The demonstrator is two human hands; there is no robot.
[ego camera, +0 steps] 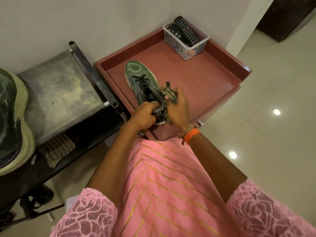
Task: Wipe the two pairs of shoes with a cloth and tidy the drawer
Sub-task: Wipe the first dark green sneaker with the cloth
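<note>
Sneaker, dark green with black laces, lies in an open reddish-brown drawer, toe pointing to the far side and heel at the near edge. The left hand grips the heel collar, fingers curled round it. The right hand holds a bunched grey-green cloth against the right side of the heel, fingers wrapped round the fabric. Both forearms reach forward from pink lace sleeves, and an orange bangle sits on the right wrist.

At the far right corner of the drawer stands a clear plastic box holding a black remote control and other small items too dim to name. To the left of the drawer is a worn metal stool; a second green sneaker rests at its left edge, well apart from the first.

The step in hand looks like wiping the heel area. To do it well, the left hand should keep the shoe steady while the cloth travels from heel toward toe along the side and pale sole edge, turning to a clean fold as dirt gathers, and avoiding snagging the loose laces.
</note>
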